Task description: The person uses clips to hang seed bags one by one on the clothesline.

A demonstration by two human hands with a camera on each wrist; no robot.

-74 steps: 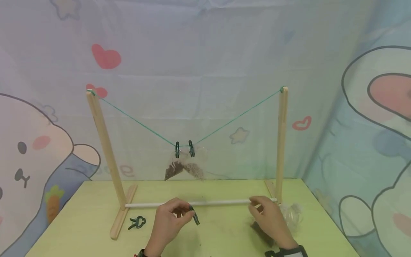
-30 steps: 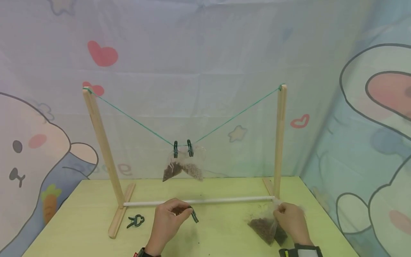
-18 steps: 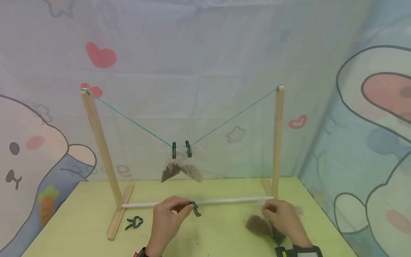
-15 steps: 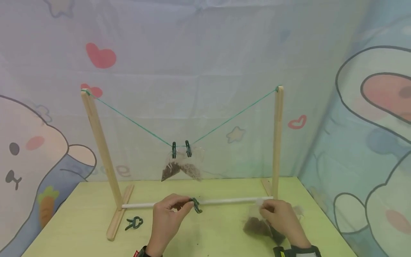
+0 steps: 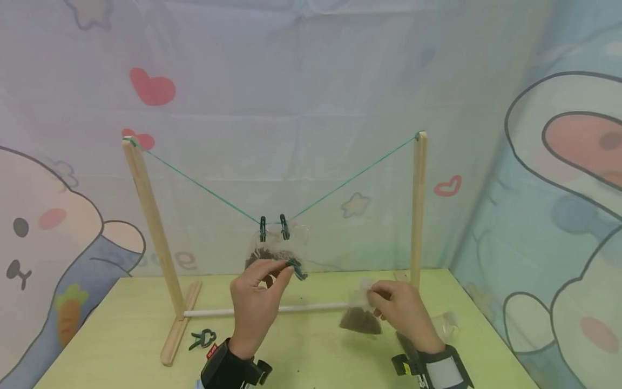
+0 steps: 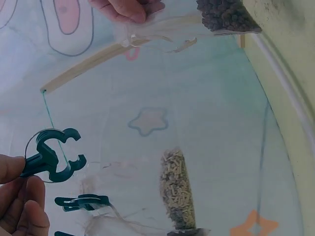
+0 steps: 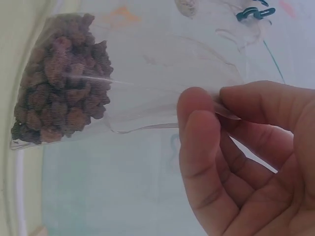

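Observation:
My left hand point(image 5: 256, 302) pinches a dark green spring clip point(image 6: 51, 155) by its handles; in the left wrist view the clip's curved mouth is spread apart. To the right, my right hand point(image 5: 403, 310) pinches the top of a clear plastic bag point(image 7: 147, 98) with reddish-brown lumps point(image 7: 66, 78) in its bottom. That bag hangs above the table in front of the white bar. Two green clips point(image 5: 263, 229) on the green string point(image 5: 359, 174) hold bags of granules point(image 5: 272, 254), partly hidden behind my left hand.
The string sags between two wooden posts point(image 5: 153, 216), joined low down by a white bar point(image 5: 209, 313). A loose green clip point(image 5: 202, 339) lies on the table point(image 5: 121, 329) at left. Another clear bag point(image 5: 446, 326) lies behind my right wrist, mostly hidden.
My right hand has taken hold of a bag, lifted it off the table and carried it left. My left hand has risen with its clip toward the hanging bags.

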